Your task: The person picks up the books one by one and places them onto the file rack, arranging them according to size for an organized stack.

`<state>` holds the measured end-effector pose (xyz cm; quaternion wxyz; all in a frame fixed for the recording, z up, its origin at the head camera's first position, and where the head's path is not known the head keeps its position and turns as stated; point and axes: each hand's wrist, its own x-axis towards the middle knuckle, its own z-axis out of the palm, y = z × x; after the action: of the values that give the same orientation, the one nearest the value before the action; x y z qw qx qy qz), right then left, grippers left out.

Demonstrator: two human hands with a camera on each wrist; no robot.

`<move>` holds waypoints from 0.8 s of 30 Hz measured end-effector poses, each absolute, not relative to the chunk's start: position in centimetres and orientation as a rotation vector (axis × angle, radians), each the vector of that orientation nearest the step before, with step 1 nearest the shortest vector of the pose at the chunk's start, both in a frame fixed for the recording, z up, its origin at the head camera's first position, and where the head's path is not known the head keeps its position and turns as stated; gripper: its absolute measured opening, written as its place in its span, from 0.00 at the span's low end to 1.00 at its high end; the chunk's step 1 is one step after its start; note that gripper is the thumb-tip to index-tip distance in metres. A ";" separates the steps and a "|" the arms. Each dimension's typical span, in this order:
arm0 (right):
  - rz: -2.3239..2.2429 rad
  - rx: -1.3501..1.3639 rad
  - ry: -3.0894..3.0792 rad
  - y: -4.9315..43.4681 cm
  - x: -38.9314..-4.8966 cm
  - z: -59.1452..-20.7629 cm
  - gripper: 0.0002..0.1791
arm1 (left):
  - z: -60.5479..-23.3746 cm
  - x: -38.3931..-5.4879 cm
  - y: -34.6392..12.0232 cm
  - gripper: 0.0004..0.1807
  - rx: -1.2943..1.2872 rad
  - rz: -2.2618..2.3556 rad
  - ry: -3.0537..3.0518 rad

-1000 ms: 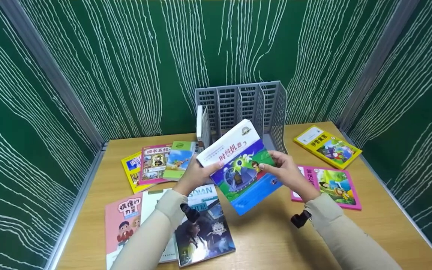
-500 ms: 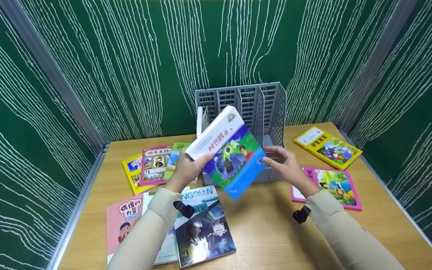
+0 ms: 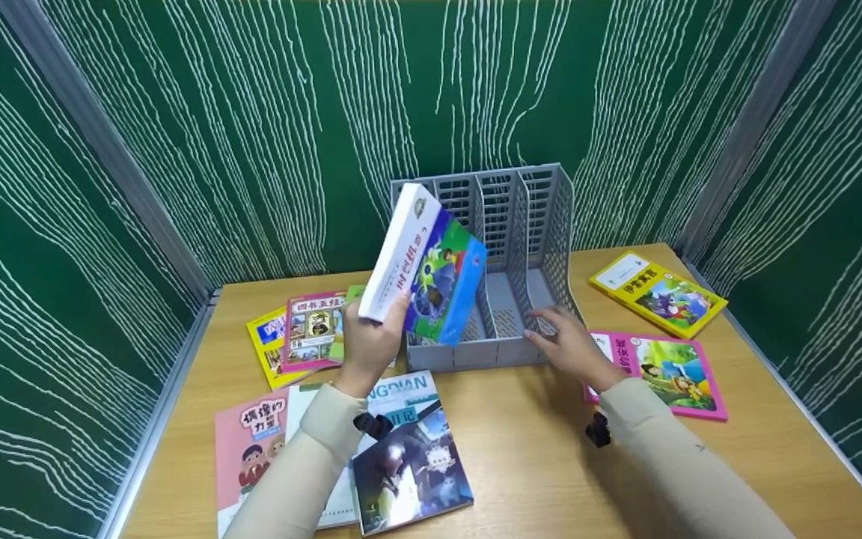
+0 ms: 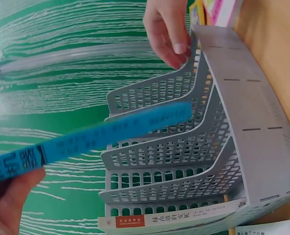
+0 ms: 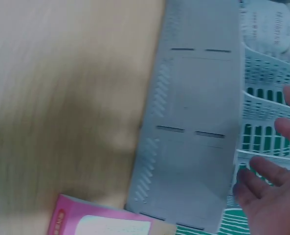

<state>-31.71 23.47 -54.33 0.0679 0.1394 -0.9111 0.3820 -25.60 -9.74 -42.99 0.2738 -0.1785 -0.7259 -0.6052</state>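
My left hand grips a paperback book by its lower left corner, thumb on the cover. The book has a white strip, a purple and green picture and a blue band, and is tilted in front of the grey file rack. In the left wrist view its blue spine faces the camera. My right hand holds nothing; its fingers are spread at the rack's front right corner. A white-spined book stands in the rack's end compartment, hidden behind the held book in the head view.
On the left lie a yellow book, a pink-edged comic, a pink book and a dark-covered book. A yellow book and a pink book lie on the right. Green walls enclose the wooden table.
The book has moved left and up toward the rack and turned more upright. My right hand has let go of it and stays near the rack's right front.
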 end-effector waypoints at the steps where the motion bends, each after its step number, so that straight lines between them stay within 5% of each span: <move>1: 1.104 0.425 -2.780 23.4 -31.7 -54.5 0.25 | -43.1 -25.5 -9.6 0.19 -0.477 -1.595 -1.934; 24: 0.490 0.456 -2.924 22.1 -31.8 -55.4 0.18 | -45.6 -28.1 -7.8 0.18 -0.240 -1.299 -1.962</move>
<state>-31.77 22.11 -55.36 0.0708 0.1515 -0.9723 0.1631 -28.08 -7.80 -45.58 0.3787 -0.0941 -0.7677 -0.5083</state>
